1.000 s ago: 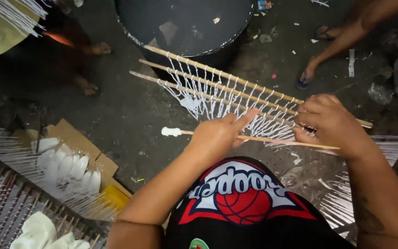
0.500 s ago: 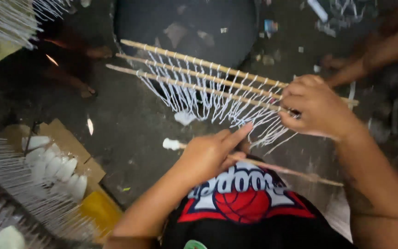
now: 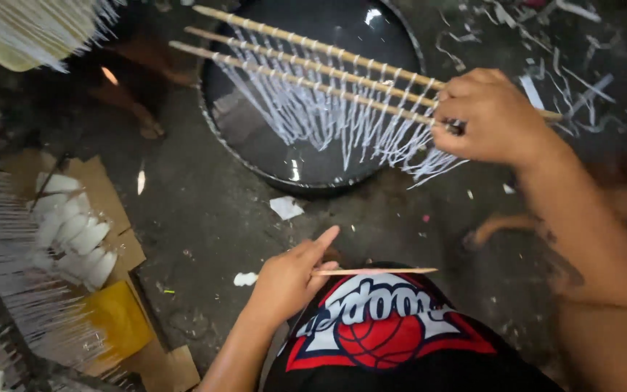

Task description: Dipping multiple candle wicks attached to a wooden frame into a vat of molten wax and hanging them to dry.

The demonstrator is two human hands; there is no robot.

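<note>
Right hand [image 3: 491,116] grips three strung sticks [image 3: 313,62] over the black basin [image 3: 306,174] — left hand [image 3: 288,279], low, pinches a thin stick [image 3: 379,271].

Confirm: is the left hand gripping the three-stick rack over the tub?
No: the right hand holds the rack above the tub, while the left hand holds a single stick near the knee.

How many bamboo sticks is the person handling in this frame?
4. Three strung sticks lie side by side in the right hand, over the round black basin. One bare stick is in the left hand. Others may be hidden.
</note>
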